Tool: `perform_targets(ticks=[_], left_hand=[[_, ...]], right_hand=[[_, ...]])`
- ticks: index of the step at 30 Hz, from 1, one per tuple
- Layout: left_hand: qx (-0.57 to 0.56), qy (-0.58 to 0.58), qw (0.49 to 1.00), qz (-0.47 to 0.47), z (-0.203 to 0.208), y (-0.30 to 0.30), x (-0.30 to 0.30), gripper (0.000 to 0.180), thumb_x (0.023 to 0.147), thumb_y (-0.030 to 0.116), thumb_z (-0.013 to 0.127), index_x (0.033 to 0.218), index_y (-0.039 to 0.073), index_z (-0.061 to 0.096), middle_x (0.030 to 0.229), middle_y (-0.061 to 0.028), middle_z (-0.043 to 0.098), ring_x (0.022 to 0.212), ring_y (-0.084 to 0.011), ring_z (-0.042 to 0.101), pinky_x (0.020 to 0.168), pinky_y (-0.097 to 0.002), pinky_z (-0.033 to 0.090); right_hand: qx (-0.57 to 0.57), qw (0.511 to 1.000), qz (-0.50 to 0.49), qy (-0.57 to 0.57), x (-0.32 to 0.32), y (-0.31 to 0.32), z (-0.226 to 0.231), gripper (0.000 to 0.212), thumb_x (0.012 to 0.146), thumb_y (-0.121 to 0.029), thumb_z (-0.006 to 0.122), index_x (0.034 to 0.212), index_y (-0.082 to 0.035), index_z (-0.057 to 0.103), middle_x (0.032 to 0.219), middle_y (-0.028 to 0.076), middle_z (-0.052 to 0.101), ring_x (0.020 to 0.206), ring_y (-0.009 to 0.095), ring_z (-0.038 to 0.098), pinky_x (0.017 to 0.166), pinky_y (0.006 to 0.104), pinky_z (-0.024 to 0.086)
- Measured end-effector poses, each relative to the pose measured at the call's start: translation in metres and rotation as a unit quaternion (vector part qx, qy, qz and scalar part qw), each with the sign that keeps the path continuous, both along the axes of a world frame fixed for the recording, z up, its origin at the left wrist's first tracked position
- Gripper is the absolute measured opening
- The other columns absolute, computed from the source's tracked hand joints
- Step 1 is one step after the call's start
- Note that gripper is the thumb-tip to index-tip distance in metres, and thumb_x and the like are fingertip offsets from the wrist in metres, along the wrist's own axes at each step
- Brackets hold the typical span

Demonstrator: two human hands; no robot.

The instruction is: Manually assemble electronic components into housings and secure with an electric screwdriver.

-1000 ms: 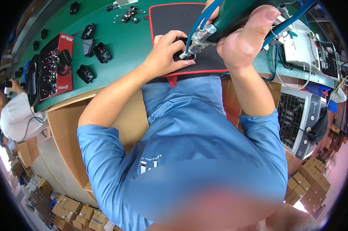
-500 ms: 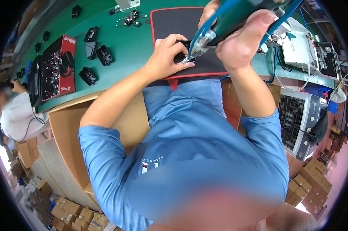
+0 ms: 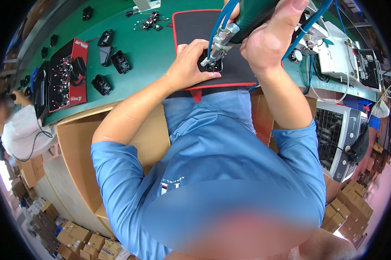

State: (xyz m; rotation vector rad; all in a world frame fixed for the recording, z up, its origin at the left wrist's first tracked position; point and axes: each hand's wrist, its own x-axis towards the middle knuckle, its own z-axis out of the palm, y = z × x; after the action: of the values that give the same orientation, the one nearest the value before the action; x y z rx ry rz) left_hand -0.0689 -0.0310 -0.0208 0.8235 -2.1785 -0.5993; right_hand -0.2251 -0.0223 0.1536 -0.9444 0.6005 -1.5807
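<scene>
My left hand [image 3: 190,64] rests on the black mat with a red border [image 3: 191,26] and pins down a small black square part [image 3: 211,66]. My right hand [image 3: 269,39] is wrapped around a dark green powered screwdriver [image 3: 252,15] with blue hoses. The tool's metal tip [image 3: 215,50] points down onto the black part, just right of my left fingers. Both forearms reach up from my blue shirt.
Several small black fans [image 3: 113,58] lie on the green bench [image 3: 148,56] to the left. A red and black box [image 3: 67,73] sits farther left. Loose wired parts [image 3: 145,21] lie at the top. Grey equipment [image 3: 338,52] stands right. Another person [image 3: 13,130] sits at far left.
The screwdriver tip has come down and a little right onto the black part. My left hand has shifted slightly with the part on the mat.
</scene>
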Motion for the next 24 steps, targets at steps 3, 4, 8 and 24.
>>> perform_targets(ticks=[3,4,8,24], left_hand=[[0.012,0.014,1.000,0.001,0.002,0.001,0.000,0.077,0.066,0.035,0.097,0.127,0.012,0.056,0.123,-0.0050,0.062,0.114,-0.0244,0.060,0.095,-0.0385,0.035],[0.013,0.015,1.000,0.002,0.001,0.001,0.000,0.077,0.066,0.035,0.097,0.127,0.012,0.056,0.123,-0.0050,0.062,0.114,-0.0244,0.060,0.095,-0.0385,0.035],[0.009,-0.005,1.000,0.010,-0.002,0.001,0.001,0.078,0.066,0.036,0.096,0.127,0.011,0.056,0.123,-0.0058,0.062,0.113,-0.0247,0.060,0.094,-0.0380,0.035],[-0.021,0.002,1.000,-0.004,-0.003,-0.003,0.000,0.080,0.067,0.040,0.095,0.127,0.006,0.055,0.118,-0.0091,0.061,0.109,-0.0287,0.059,0.089,-0.0400,0.036]], right_hand=[[-0.007,0.999,-0.038,0.002,0.004,0.002,0.013,0.092,0.096,-0.084,0.029,0.115,-0.001,0.061,0.072,0.006,0.060,0.055,0.015,0.054,0.051,0.0272,0.045],[-0.006,0.999,-0.038,0.002,0.004,0.001,0.019,0.092,0.096,-0.084,0.029,0.115,-0.001,0.061,0.072,0.006,0.060,0.055,0.015,0.054,0.051,0.0272,0.045],[-0.093,0.991,-0.064,0.065,0.003,0.000,0.042,0.097,0.097,-0.084,0.026,0.117,0.004,0.062,0.069,0.005,0.058,0.055,0.014,0.053,0.050,0.0267,0.044],[-0.017,0.998,-0.024,0.050,0.006,0.000,-0.015,0.097,0.094,-0.085,0.032,0.125,0.003,0.056,0.075,0.004,0.061,0.058,0.012,0.057,0.053,0.0254,0.047]])
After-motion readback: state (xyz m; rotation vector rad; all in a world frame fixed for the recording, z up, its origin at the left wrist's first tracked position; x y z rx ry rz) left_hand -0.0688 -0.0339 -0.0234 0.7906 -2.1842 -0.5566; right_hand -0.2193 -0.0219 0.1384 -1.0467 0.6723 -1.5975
